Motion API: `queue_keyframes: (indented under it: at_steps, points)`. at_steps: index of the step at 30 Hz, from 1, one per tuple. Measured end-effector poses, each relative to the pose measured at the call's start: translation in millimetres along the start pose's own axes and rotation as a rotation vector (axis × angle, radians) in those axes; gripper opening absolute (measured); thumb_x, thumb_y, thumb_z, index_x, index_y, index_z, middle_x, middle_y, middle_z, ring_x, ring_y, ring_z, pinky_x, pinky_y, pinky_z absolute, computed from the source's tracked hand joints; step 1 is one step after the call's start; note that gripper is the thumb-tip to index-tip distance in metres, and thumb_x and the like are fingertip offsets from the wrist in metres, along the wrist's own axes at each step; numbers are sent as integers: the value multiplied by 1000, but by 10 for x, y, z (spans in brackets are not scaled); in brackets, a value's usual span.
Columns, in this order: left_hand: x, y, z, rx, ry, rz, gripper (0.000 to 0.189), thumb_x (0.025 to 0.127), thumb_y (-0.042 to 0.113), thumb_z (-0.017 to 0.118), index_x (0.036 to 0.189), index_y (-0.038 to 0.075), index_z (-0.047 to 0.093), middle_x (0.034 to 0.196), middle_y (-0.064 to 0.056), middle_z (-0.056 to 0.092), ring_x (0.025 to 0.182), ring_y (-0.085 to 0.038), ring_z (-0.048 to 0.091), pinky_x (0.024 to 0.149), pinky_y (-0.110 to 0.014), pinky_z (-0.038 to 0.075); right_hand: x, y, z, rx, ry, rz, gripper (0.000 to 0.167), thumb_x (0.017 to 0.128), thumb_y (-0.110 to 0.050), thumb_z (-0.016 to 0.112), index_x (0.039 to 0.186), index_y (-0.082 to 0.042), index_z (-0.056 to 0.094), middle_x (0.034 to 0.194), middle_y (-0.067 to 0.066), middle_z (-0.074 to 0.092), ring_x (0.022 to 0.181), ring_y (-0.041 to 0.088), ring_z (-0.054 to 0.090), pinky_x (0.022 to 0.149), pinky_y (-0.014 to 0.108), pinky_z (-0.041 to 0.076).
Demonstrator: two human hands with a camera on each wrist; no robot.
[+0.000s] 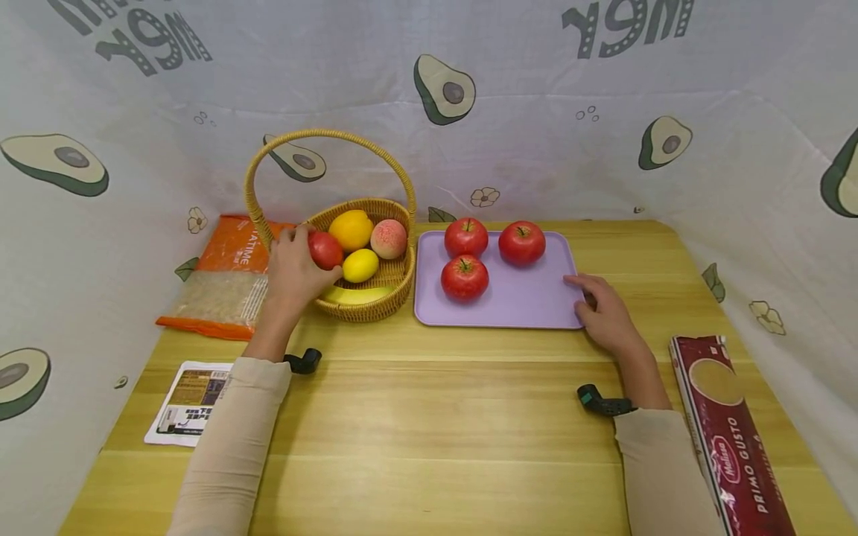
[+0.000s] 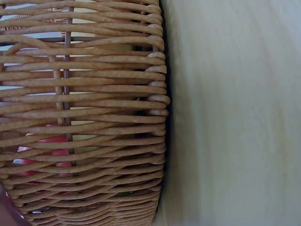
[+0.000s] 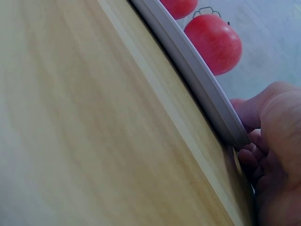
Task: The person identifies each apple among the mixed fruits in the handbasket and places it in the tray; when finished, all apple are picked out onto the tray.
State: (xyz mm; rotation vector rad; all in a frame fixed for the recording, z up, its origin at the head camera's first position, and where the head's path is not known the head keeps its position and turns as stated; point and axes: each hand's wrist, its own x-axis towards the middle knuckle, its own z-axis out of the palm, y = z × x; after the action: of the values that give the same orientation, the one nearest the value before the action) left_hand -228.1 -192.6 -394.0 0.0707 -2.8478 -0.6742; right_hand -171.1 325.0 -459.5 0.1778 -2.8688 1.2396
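A wicker basket (image 1: 365, 311) with a tall arched handle stands at the back left of the table. My left hand (image 1: 293, 272) reaches in at its left side and grips a red apple (image 1: 325, 250), the thumb towards the front. Beside that apple lie a lemon (image 1: 360, 266), a larger yellow fruit (image 1: 351, 230), a peach (image 1: 389, 239) and a banana (image 1: 358, 295). On the lilac tray (image 1: 516, 305) sit three red apples (image 1: 465, 278). My right hand (image 1: 606, 316) pinches the tray's right edge; in the right wrist view, fingers curl below the rim (image 3: 207, 89).
An orange-and-clear food bag (image 1: 224, 275) lies left of the basket, partly behind it. A white labelled packet (image 1: 188, 402) is partly under the left sleeve. A dark red pasta pack (image 1: 733, 439) lies at the right. Avocado-print cloth (image 1: 523, 141) walls the table's back and sides.
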Motion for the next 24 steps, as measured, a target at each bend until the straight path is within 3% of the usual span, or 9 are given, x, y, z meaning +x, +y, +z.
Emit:
queue_keyframes:
  at_steps: [5,13,20,24]
  points:
    - [-10,-23,2,-74,9,-2,82,78,33,82,147,7,47,144,-27,44,120,-49,53,100,-65,52,1,2,11,0,-2,9,48,101,2,44,149,0,49,155,32,37,136,49,40,111,70,34]
    - [-7,-25,29,-160,104,56,84,77,39,83,144,4,46,134,-23,54,120,-42,52,97,-59,54,-3,-5,7,0,-5,28,48,101,1,43,149,-1,49,156,32,36,137,49,39,112,70,33]
    - [-3,21,11,-251,149,16,82,76,49,83,139,7,51,128,-18,61,115,-37,57,95,-53,56,-7,-5,4,4,-3,18,48,101,2,44,149,0,49,155,33,36,137,50,39,112,70,33]
    - [-23,73,-32,-285,155,9,82,76,56,81,138,10,55,130,-15,60,119,-36,55,99,-54,53,-6,-11,4,2,0,17,48,101,2,44,148,0,50,155,33,37,137,50,39,112,70,33]
